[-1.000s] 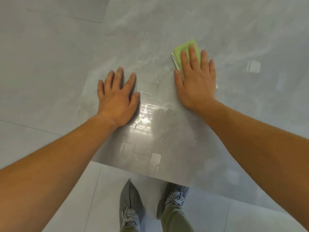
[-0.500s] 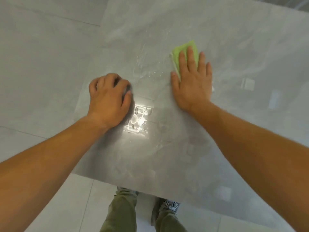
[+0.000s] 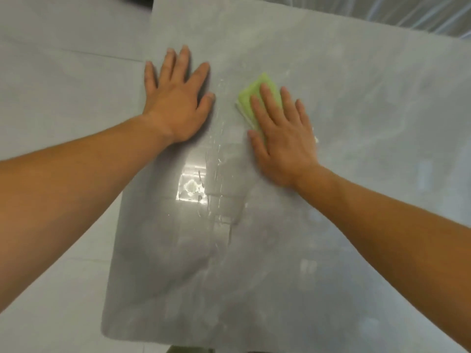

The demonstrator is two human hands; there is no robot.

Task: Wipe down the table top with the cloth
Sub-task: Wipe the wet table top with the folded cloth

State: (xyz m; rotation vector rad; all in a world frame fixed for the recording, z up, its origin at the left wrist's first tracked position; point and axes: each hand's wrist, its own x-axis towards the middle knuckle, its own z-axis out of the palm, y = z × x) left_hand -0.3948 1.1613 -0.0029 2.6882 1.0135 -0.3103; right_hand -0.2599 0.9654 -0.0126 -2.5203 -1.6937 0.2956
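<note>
A glossy grey table top fills most of the head view, with wet streaks down its middle. A folded green cloth lies on it, far centre. My right hand presses flat on the cloth, fingers spread over it, covering its near half. My left hand lies flat on the table near its left edge, fingers apart, holding nothing.
Pale grey floor tiles lie beyond the table's left edge. Clear plastic sheeting hangs past the far right edge. A bright light reflection shines on the wet patch between my forearms.
My left hand uncurled from a loose fist and moved farther up the table, now flat. My right hand pushed the cloth farther away. The view shifted forward, so my shoes are out of sight.
</note>
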